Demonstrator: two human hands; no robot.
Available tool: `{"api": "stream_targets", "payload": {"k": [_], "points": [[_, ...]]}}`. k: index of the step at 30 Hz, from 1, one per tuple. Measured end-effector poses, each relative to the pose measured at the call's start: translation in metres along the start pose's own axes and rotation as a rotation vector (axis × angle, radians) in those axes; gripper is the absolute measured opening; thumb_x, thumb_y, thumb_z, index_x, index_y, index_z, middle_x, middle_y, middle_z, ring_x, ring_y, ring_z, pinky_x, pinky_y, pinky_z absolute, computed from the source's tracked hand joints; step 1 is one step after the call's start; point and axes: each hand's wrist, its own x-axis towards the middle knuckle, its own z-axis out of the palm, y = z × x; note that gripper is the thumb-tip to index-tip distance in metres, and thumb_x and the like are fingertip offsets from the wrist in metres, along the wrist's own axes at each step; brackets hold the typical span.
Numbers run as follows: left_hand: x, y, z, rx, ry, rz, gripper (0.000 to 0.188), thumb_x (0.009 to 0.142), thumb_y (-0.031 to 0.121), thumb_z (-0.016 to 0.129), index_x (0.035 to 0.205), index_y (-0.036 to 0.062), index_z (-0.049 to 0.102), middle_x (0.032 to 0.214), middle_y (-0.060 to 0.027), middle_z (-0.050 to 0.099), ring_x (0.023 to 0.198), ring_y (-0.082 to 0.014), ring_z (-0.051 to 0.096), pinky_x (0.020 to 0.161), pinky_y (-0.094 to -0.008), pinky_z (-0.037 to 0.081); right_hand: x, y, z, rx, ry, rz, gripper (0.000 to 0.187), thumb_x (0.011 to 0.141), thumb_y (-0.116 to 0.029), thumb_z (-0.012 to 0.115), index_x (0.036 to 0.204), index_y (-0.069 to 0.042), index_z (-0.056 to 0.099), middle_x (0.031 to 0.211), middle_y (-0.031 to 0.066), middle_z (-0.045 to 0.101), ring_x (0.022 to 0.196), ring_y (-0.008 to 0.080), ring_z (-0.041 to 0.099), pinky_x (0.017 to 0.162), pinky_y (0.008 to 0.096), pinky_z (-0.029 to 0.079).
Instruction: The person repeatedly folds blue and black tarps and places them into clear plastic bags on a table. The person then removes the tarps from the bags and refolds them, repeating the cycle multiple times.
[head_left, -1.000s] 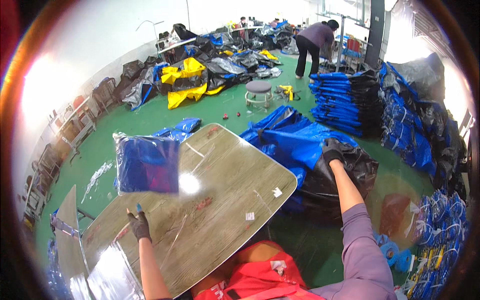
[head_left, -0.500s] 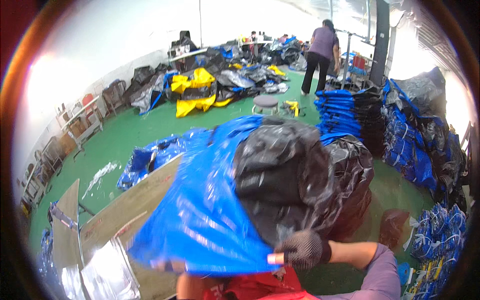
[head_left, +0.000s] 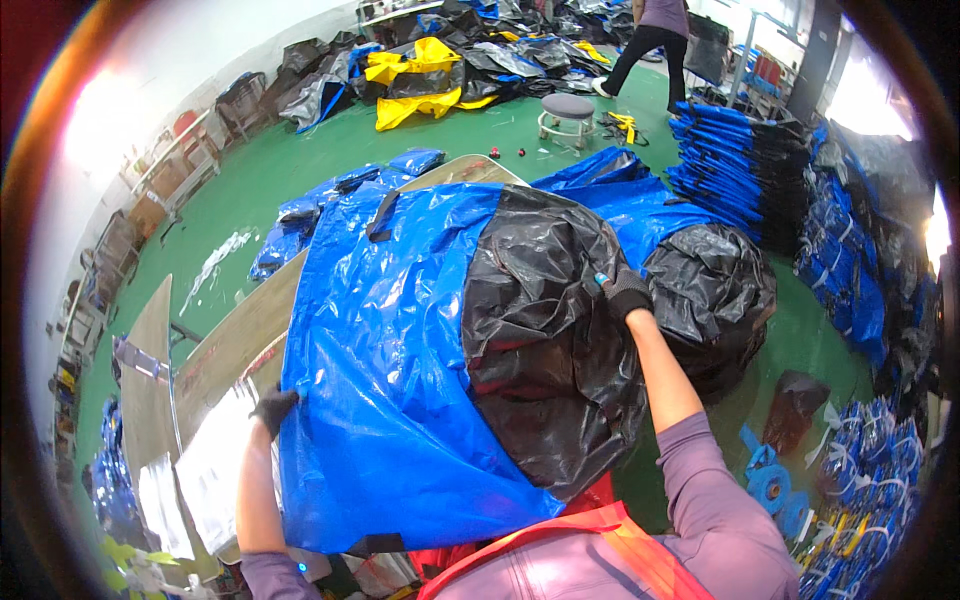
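Note:
A large blue and black plastic tarp bag (head_left: 390,290) lies spread over the work table in front of me, its blue part flat on the left and its black part crumpled on the right. A dark strap loop shows near its far blue edge. My left hand (head_left: 273,408), in a dark glove, is closed at the bag's left edge. My right hand (head_left: 625,293), also gloved, is closed on the crumpled black part at the far right; some of its fingers are hidden. Beyond it sits another blue and black bag (head_left: 710,280), bunched up.
The wooden table (head_left: 225,335) extends left, with shiny clear sheets (head_left: 215,470) on it. Folded blue bags (head_left: 730,160) are stacked at the far right, tied bundles (head_left: 870,490) near right. A round stool (head_left: 567,108) and a walking person (head_left: 655,45) are ahead.
The blue part has come down flat and spread left. My right hand moved from the near corner to the far black part; my left hand now shows at the left edge.

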Motion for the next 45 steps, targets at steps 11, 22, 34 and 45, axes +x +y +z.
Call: {"api": "stream_targets", "payload": {"k": [11, 22, 34, 45], "points": [[-0.021, -0.064, -0.024, 0.763, 0.632, 0.058, 0.058, 0.091, 0.042, 0.052, 0.124, -0.0054, 0.053, 0.118, -0.0292, 0.059, 0.107, -0.0442, 0.058, 0.087, -0.048, 0.047, 0.079, 0.034, -0.066, 0.803, -0.073, -0.245, 0.027, 0.087, -0.022, 0.062, 0.101, 0.001, 0.064, 0.081, 0.0079, 0.065, 0.07, 0.0196, 0.063, 0.062, 0.0354, 0.051], [0.015, 0.088, 0.209, 0.777, -0.268, 1.011, 0.065, 0.089, 0.016, 0.051, 0.149, 0.0134, 0.027, 0.152, -0.0174, 0.029, 0.141, -0.0384, 0.026, 0.114, -0.0512, 0.021, 0.12, -0.104, -0.002, 0.247, -0.445, -0.554, 0.047, 0.08, -0.044, 0.068, 0.105, -0.004, 0.069, 0.086, 0.0098, 0.07, 0.079, 0.0151, 0.06, 0.074, 0.0351, 0.05], [0.026, 0.097, 0.229, 0.237, -0.115, 0.479, 0.06, 0.097, 0.047, 0.038, 0.15, 0.0225, 0.025, 0.139, -0.0207, 0.047, 0.124, -0.0402, 0.049, 0.109, -0.0384, 0.031, -0.029, -0.079, -0.067, -0.2, -0.709, -0.293, 0.086, 0.078, -0.076, 0.048, 0.081, 0.008, 0.069, 0.086, 0.0329, 0.064, 0.085, 0.0427, 0.065, 0.083, 0.0475, 0.048], [0.043, 0.062, 0.241, 1.052, 0.047, 0.913, 0.066, 0.09, 0.058, 0.042, 0.148, 0.0288, 0.033, 0.158, -0.0067, 0.019, 0.145, -0.0378, 0.014, 0.107, -0.0707, 0.006, -0.024, 0.018, -0.146, 0.478, -0.596, -0.134, 0.036, 0.085, -0.031, 0.069, 0.105, -0.001, 0.067, 0.094, 0.009, 0.069, 0.084, 0.0199, 0.063, 0.075, 0.0349, 0.049]]}}
